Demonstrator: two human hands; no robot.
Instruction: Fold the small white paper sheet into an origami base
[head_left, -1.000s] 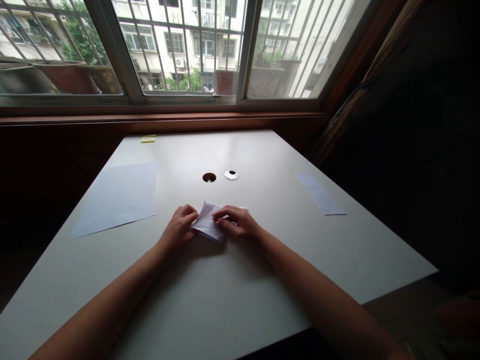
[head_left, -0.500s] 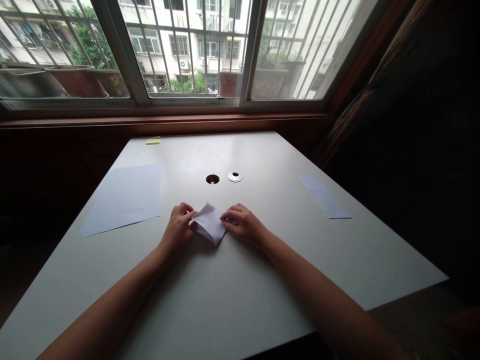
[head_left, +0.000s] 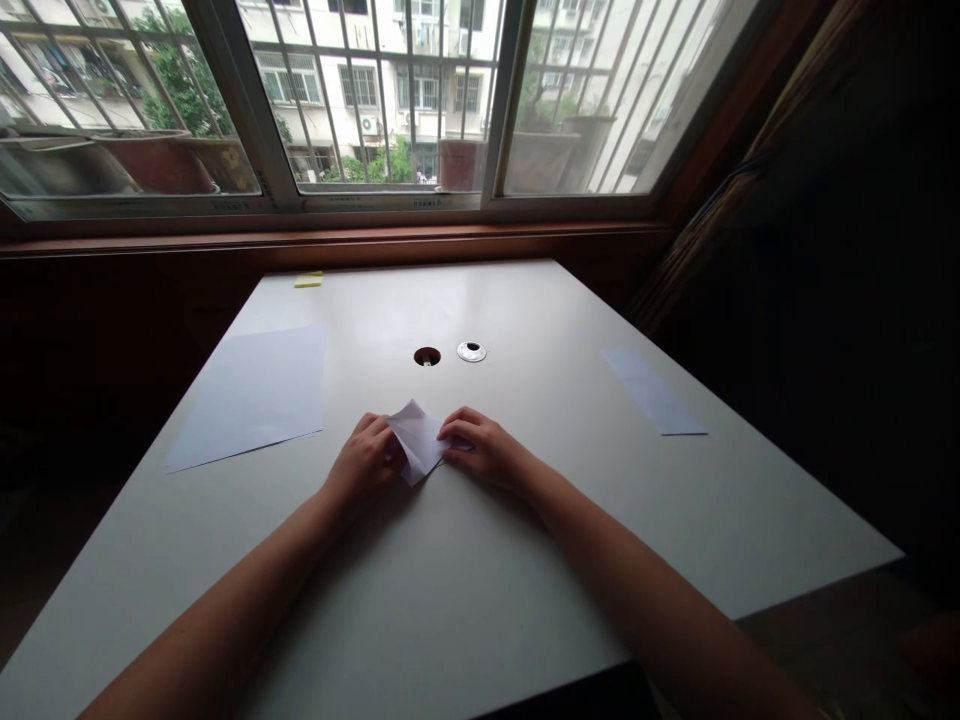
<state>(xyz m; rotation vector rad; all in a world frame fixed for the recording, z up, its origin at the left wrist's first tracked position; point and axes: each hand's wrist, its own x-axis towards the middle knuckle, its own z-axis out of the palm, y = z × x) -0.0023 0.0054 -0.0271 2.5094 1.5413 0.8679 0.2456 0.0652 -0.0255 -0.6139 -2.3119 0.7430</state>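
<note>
A small folded piece of white paper (head_left: pixel 417 440) lies near the middle of the white table (head_left: pixel 450 580). My left hand (head_left: pixel 365 465) curls against its left side, fingers pinched on the paper's edge. My right hand (head_left: pixel 484 452) presses its fingertips on the paper's right side. Both forearms reach in from the bottom of the view. Part of the paper is hidden under my fingers.
A flat white sheet (head_left: pixel 251 394) lies at the left of the table, a narrow paper strip (head_left: pixel 653 391) at the right. A cable hole (head_left: pixel 427 356) and a silver cap (head_left: pixel 472 351) sit behind my hands. A yellow note pad (head_left: pixel 308 281) lies at the far edge below the barred window.
The folded paper looks narrower now, with its left part folded or turned toward the middle. My left hand has closed in on it; my right hand has barely moved.
</note>
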